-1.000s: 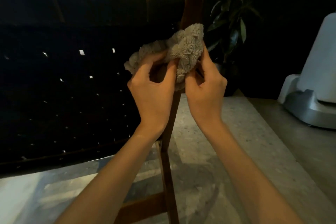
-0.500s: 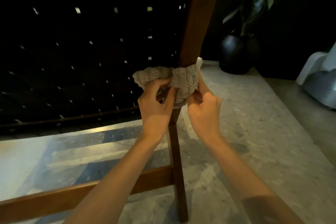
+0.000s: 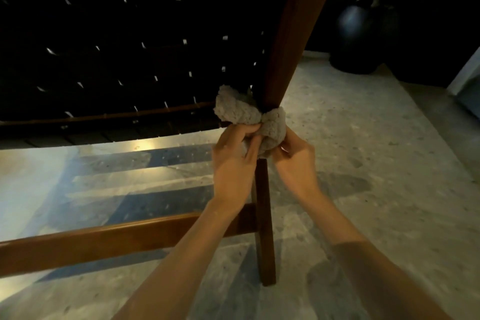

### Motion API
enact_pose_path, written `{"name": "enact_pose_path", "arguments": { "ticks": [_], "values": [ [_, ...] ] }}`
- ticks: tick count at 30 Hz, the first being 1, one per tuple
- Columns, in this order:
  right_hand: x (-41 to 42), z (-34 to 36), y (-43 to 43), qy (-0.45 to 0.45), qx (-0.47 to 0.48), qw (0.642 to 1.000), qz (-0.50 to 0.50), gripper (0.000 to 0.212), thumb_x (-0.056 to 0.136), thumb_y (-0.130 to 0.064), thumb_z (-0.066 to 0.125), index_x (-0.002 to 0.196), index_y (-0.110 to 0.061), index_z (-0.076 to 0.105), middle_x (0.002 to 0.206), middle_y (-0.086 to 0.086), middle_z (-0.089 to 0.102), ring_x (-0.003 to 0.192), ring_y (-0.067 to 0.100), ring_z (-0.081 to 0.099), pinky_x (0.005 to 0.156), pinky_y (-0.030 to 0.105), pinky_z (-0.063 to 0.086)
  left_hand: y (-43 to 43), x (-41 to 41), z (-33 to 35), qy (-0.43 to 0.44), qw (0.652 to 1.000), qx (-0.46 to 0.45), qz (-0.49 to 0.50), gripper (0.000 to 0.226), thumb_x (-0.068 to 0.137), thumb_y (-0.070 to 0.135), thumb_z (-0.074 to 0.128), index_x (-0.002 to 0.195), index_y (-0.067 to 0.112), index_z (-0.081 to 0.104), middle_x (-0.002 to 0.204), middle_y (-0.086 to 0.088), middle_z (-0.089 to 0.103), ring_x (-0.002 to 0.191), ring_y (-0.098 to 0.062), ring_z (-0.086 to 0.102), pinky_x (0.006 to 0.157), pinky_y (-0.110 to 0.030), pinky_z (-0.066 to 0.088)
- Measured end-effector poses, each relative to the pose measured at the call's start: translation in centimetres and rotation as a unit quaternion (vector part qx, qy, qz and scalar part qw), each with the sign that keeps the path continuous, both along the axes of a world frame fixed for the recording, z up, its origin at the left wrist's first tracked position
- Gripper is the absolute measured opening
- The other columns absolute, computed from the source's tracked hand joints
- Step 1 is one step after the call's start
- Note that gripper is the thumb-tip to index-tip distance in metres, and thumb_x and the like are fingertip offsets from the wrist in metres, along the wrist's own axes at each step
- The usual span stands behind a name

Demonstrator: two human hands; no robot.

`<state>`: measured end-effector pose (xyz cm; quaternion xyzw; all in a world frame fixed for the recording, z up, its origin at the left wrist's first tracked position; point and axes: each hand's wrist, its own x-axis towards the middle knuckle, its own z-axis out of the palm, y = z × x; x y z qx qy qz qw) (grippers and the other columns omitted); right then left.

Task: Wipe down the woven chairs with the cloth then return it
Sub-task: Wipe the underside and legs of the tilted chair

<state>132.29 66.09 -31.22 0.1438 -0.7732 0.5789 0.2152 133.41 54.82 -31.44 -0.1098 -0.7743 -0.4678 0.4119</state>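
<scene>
A grey fluffy cloth (image 3: 244, 112) is wrapped round the brown wooden leg (image 3: 288, 41) of the woven chair, just below the dark woven back (image 3: 130, 41). My left hand (image 3: 233, 163) grips the cloth's left end with curled fingers. My right hand (image 3: 296, 161) pinches the cloth's right end on the other side of the leg. Both hands sit close together, with the leg between them. The lower part of the leg (image 3: 265, 228) reaches down to the floor.
A wooden crossbar (image 3: 104, 241) runs left from the leg, low over the speckled stone floor (image 3: 363, 138). A dark round plant pot (image 3: 358, 34) stands at the back right. A pale object (image 3: 467, 86) shows at the right edge.
Both hands have slid the cloth down the chair's leg, from near the top of the woven back to below its lower rail. The view has dropped with them.
</scene>
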Motion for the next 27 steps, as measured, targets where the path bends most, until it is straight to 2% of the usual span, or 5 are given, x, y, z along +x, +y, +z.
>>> {"name": "enact_pose_path", "arguments": {
  "ticks": [4, 8, 14, 21, 27],
  "values": [
    [0.8, -1.3, 0.0, -0.033, -0.011, 0.999, 0.01, 0.042, 0.088, 0.006, 0.052, 0.127, -0.008, 0.058, 0.107, -0.005, 0.068, 0.096, -0.005, 0.062, 0.079, 0.013, 0.051, 0.8, 1.1, -1.6, -0.028, 0.999, 0.018, 0.026, 0.013, 0.086, 0.004, 0.062, 0.099, 0.005, 0.063, 0.093, -0.004, 0.062, 0.085, -0.001, 0.053, 0.077, -0.01, 0.046],
    [1.0, -2.0, -0.2, -0.051, -0.015, 0.998, 0.028, 0.051, 0.095, -0.002, 0.036, 0.143, -0.02, 0.041, 0.135, -0.006, 0.054, 0.116, -0.009, 0.051, 0.099, 0.013, 0.042, 0.5, 1.6, -2.5, -0.057, 0.994, 0.084, 0.038, 0.016, 0.087, 0.003, 0.061, 0.102, 0.008, 0.059, 0.096, 0.003, 0.056, 0.085, 0.004, 0.05, 0.078, -0.013, 0.047],
    [0.6, -2.8, -0.7, -0.054, -0.025, 0.996, 0.064, 0.044, 0.098, -0.012, 0.051, 0.138, -0.027, 0.042, 0.113, -0.035, 0.054, 0.107, -0.017, 0.052, 0.087, 0.006, 0.044, -0.8, 2.0, -4.2, -0.131, 0.986, 0.105, 0.017, 0.008, 0.092, 0.008, 0.058, 0.099, 0.01, 0.056, 0.098, -0.007, 0.06, 0.085, 0.002, 0.056, 0.075, -0.004, 0.043],
    [-1.2, -2.8, -1.5, -0.077, -0.051, 0.995, 0.04, 0.047, 0.099, -0.009, 0.046, 0.145, -0.013, 0.037, 0.117, -0.008, 0.061, 0.102, -0.008, 0.059, 0.087, 0.014, 0.049, 0.2, -1.4, -2.9, -0.159, 0.965, 0.206, -0.043, 0.028, 0.094, -0.001, 0.047, 0.121, 0.005, 0.041, 0.113, 0.005, 0.048, 0.109, -0.011, 0.051, 0.085, -0.019, 0.05],
    [-3.5, -3.0, -1.8, -0.095, -0.046, 0.991, 0.08, 0.052, 0.094, -0.017, 0.034, 0.146, -0.019, 0.028, 0.128, -0.006, 0.05, 0.117, 0.007, 0.051, 0.096, 0.019, 0.044, 0.6, -4.0, -3.5, -0.208, 0.944, 0.17, -0.191, 0.048, 0.101, -0.004, 0.025, 0.147, 0.0, 0.014, 0.147, -0.016, 0.032, 0.137, -0.023, 0.034, 0.114, -0.035, 0.031]
  ]
}}
